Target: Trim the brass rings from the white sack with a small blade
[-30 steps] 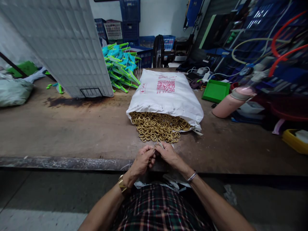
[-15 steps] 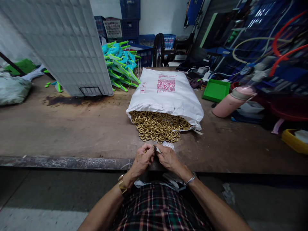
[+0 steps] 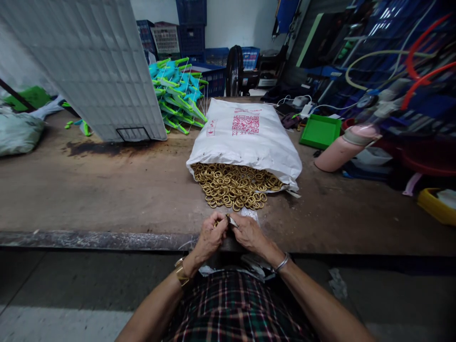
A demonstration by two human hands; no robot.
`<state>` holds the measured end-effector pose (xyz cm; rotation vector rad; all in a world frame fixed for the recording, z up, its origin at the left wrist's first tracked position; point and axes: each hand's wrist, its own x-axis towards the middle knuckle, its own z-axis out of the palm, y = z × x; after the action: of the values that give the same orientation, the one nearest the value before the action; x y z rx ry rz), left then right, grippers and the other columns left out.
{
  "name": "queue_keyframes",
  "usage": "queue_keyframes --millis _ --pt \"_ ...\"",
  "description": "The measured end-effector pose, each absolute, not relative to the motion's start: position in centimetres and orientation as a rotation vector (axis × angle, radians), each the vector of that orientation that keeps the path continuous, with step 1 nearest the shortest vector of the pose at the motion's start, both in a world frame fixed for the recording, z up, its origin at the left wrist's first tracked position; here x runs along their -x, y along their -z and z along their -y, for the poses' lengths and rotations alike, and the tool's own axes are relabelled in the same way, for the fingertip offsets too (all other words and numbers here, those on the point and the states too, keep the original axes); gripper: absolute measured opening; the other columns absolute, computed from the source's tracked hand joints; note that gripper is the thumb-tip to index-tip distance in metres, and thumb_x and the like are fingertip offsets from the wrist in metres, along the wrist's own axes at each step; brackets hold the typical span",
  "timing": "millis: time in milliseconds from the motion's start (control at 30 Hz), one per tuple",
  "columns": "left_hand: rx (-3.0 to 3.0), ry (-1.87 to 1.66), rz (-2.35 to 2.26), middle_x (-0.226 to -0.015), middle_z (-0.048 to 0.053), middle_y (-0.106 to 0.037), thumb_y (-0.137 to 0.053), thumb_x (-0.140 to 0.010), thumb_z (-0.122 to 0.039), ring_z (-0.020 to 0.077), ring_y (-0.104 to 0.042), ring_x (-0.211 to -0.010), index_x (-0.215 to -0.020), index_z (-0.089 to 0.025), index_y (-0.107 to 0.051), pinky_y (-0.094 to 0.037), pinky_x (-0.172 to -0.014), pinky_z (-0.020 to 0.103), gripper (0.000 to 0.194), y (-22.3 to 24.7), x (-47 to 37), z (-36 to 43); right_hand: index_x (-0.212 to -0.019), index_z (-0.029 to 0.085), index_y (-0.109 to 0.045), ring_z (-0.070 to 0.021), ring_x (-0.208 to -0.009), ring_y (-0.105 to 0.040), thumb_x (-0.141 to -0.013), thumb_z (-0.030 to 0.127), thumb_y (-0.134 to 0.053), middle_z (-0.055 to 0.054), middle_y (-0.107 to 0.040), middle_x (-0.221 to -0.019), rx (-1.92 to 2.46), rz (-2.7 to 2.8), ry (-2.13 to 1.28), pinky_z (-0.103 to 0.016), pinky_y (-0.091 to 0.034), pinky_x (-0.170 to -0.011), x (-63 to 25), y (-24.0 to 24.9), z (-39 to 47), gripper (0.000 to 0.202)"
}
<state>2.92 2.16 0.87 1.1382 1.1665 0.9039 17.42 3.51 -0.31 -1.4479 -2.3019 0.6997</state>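
At the table's front edge, my left hand (image 3: 211, 234) is closed on a brass-coloured ring (image 3: 216, 223), only a bit of which shows between the fingers. My right hand (image 3: 251, 232) grips a small pale tool with a dark tip (image 3: 232, 222); its exact kind is too small to tell. The two hands meet at their fingertips, with the tool's tip against the left fingers. Just beyond them, a heap of brass-coloured rings (image 3: 231, 190) spills from the mouth of a white woven sack (image 3: 221, 137) lying on its side, printed in red.
A pale ribbed panel (image 3: 107, 71) stands at the left of the wooden table (image 3: 89, 190). Turquoise and green plastic pieces (image 3: 178, 95) are stacked behind it. A green tray (image 3: 319, 132), a pink bottle (image 3: 342, 149) and a yellow container (image 3: 436, 206) stand to the right.
Both hands hold nearly the same place and grip. The view has shifted very slightly; the sack and the heap of rings look unchanged.
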Motion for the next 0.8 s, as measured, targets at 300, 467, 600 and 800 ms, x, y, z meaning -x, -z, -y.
queue_keyframes --millis 300,467,600,800 --pt "-1.153 -0.917 -1.149 -0.048 -0.007 -0.043 -0.051 -0.076 -0.045 0.0058 -0.037 -0.041 -0.069 -0.018 -0.045 -0.030 -0.043 0.018 0.028 -0.5 -2.7 -2.1 -0.089 0.018 -0.055 -0.0138 -0.057 -0.047 -0.069 0.008 -0.038 -0.003 -0.059 -0.067 1.509 2.407 -0.674 -0.024 -0.026 -0.055 -17.2 0.0 -3.6 0.028" --pt "-1.080 -0.898 -1.064 -0.048 -0.007 -0.044 -0.051 -0.077 -0.048 0.0056 -0.036 -0.040 -0.071 -0.019 -0.045 -0.029 -0.040 0.017 0.030 -1.2 -2.0 -1.0 -0.093 0.016 -0.054 -0.0147 -0.059 -0.051 -0.071 0.010 -0.039 -0.005 -0.062 -0.069 1.599 2.410 -0.579 -0.025 -0.024 -0.054 -16.8 0.1 -3.8 0.027" --pt "-0.969 -0.866 -0.899 -0.051 -0.006 -0.047 -0.054 -0.077 -0.045 0.0048 -0.037 -0.039 -0.073 -0.018 -0.046 -0.029 -0.038 0.017 0.029 -2.3 -1.9 -0.2 -0.094 0.015 -0.051 -0.0149 -0.058 -0.052 -0.075 0.014 -0.040 -0.005 -0.062 -0.068 1.669 2.377 -0.503 -0.025 -0.023 -0.052 -16.4 0.1 -4.5 0.022" --pt "-0.591 -0.963 -0.800 -0.067 -0.002 -0.052 -0.057 -0.075 -0.044 0.0037 -0.041 -0.044 -0.074 -0.016 -0.048 -0.027 -0.036 0.015 0.029 -1.6 -1.8 -1.0 -0.094 0.016 -0.049 -0.0181 -0.065 -0.059 -0.082 0.018 -0.040 -0.008 -0.064 -0.074 1.950 2.196 -0.193 -0.026 -0.026 -0.054 -14.7 -1.1 -6.6 0.015"
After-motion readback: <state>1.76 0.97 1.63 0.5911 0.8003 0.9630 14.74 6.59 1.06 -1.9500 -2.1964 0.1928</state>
